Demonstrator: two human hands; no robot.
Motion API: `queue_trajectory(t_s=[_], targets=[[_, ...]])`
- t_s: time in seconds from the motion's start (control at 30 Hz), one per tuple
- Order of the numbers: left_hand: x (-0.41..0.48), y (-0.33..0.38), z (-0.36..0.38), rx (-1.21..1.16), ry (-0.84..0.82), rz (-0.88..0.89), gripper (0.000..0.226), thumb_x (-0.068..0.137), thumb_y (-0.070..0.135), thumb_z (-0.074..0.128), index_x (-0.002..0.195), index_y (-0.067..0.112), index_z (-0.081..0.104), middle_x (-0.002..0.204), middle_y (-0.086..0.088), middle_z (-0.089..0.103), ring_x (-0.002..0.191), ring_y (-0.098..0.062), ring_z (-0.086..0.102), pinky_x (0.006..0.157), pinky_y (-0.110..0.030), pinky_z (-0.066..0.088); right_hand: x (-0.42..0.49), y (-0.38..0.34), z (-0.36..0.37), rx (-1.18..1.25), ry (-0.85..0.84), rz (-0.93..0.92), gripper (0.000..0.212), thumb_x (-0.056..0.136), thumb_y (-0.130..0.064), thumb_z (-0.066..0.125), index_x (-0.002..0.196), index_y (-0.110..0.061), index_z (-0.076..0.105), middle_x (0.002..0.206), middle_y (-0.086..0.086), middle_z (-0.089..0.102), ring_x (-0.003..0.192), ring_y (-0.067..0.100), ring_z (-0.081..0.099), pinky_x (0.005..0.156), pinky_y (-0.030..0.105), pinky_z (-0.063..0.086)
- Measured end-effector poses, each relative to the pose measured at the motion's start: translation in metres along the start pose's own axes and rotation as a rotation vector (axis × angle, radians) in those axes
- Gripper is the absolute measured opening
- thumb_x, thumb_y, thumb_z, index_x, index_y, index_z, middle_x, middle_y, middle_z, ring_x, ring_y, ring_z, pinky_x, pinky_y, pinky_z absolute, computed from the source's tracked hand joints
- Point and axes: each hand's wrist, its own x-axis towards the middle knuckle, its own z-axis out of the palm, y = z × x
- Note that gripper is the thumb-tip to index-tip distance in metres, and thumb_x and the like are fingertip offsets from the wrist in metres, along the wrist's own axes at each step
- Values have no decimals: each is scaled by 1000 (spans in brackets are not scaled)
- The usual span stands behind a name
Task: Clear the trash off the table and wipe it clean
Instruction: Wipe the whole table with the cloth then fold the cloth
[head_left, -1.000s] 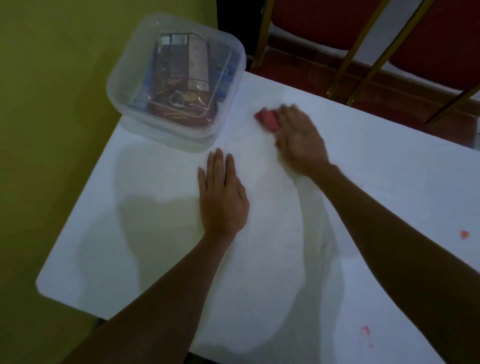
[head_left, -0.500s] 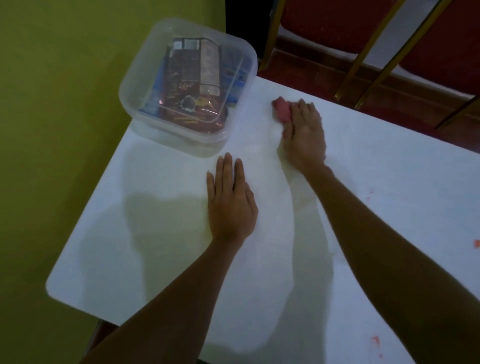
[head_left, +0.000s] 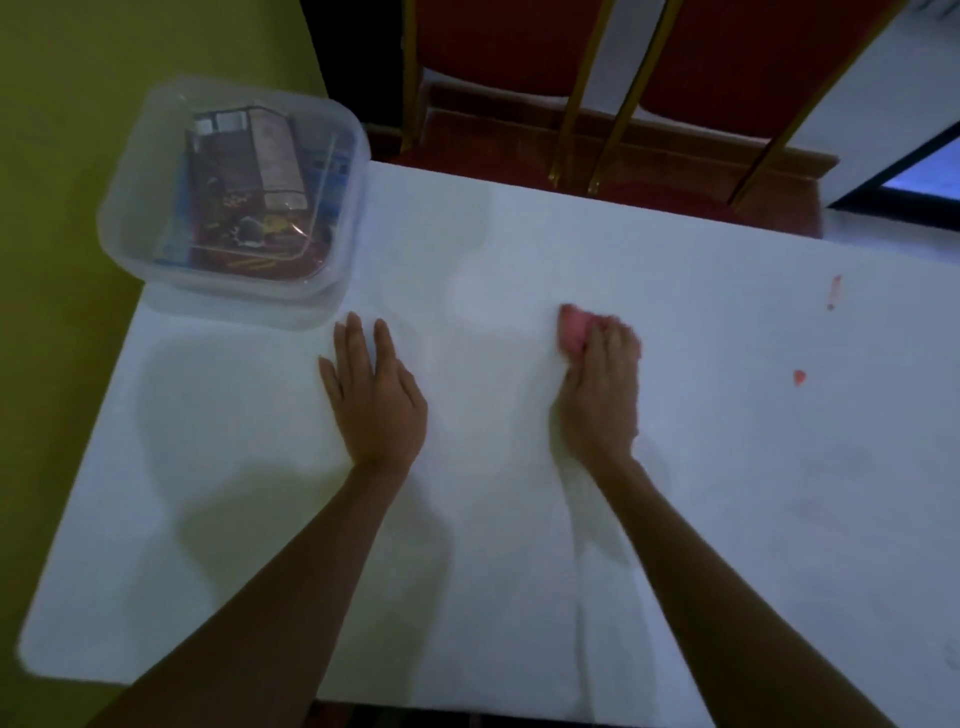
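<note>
My right hand (head_left: 602, 384) presses a crumpled pink wipe (head_left: 574, 330) onto the white table (head_left: 519, 519) near its middle, fingers curled over the wipe. My left hand (head_left: 374, 395) lies flat on the table with straight fingers, just in front of a clear plastic tub (head_left: 234, 192). The tub sits at the far left corner and holds snack wrappers (head_left: 249, 187). Red stains mark the table to the right: a streak (head_left: 834, 291) and a small spot (head_left: 799, 376).
A yellow-green wall runs along the left of the table. Red chairs with gold legs (head_left: 571, 104) stand behind the far edge. A faint smear (head_left: 810, 504) shows on the right part of the tabletop.
My right hand has dragged the pink wipe from beside the tub back toward me and to the right. My left hand stays flat in place. The view has shifted right.
</note>
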Motion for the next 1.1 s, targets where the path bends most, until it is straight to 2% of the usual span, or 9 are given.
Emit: queue_trajectory(t_s=[0.13, 0.2, 0.4, 0.47, 0.63, 0.77, 0.87, 1.03, 1.1], targets=[[-11, 15, -10, -54, -128, 5, 59, 92, 17, 34, 149, 10, 43, 161, -19, 25, 152, -34, 19, 120, -58, 16, -68, -12, -11, 11, -307, -570, 54, 98, -8, 56, 149, -2, 42, 158, 16, 37, 151, 32, 25, 125, 47, 17], [-35, 19, -13, -59, -160, 79, 57, 92, 18, 37, 148, 5, 43, 161, -20, 27, 151, -34, 21, 119, -57, 18, -55, 18, -19, -21, -325, -671, 53, 100, -17, 55, 150, -5, 42, 159, 14, 37, 151, 30, 26, 125, 46, 20], [-135, 2, -25, -104, -131, 124, 56, 99, 17, 37, 149, -8, 32, 162, -20, 23, 152, -32, 18, 123, -50, 18, -52, 28, -18, -38, 3, 43, 57, 92, -11, 51, 147, 4, 43, 156, 24, 37, 148, 41, 28, 122, 52, 23], [-156, 8, -28, -175, -156, 133, 56, 99, 15, 35, 150, -9, 29, 163, -20, 20, 153, -31, 14, 124, -50, 16, -92, -9, -13, 0, -42, -12, 59, 90, -4, 52, 147, 2, 43, 157, 23, 35, 150, 41, 23, 124, 51, 19], [-177, 15, -28, -148, -113, 230, 52, 100, 9, 38, 150, -6, 32, 159, -20, 30, 151, -33, 24, 121, -53, 24, -137, 11, -32, 45, -318, -585, 54, 95, -8, 54, 148, -6, 46, 157, 15, 39, 151, 31, 27, 125, 46, 20], [-178, 19, -28, -123, -72, 219, 51, 101, 8, 40, 148, -8, 34, 158, -21, 32, 151, -32, 24, 122, -49, 25, -108, 60, -44, 9, -67, -143, 63, 85, -3, 64, 146, 0, 47, 154, 19, 42, 147, 35, 34, 122, 48, 26], [-178, 17, -27, -106, -86, 228, 51, 102, 10, 38, 150, -8, 31, 159, -20, 29, 152, -32, 21, 122, -49, 23, -130, 27, -37, -19, 0, 117, 63, 88, -5, 57, 149, 2, 40, 158, 22, 35, 149, 40, 25, 123, 50, 22], [-179, 16, -25, -121, -129, 170, 53, 103, 13, 31, 152, -6, 27, 163, -16, 24, 153, -29, 17, 123, -48, 19, -213, 19, -50, 18, -266, -368, 58, 98, -20, 54, 153, -11, 37, 164, 10, 26, 155, 26, 15, 127, 45, 13], [-186, 19, -24, -163, -129, 145, 52, 102, 11, 29, 151, -6, 28, 163, -15, 23, 153, -28, 16, 124, -47, 17, -213, 54, -60, -2, -185, -271, 62, 94, -19, 60, 152, -7, 40, 162, 14, 30, 153, 30, 21, 125, 48, 18]])
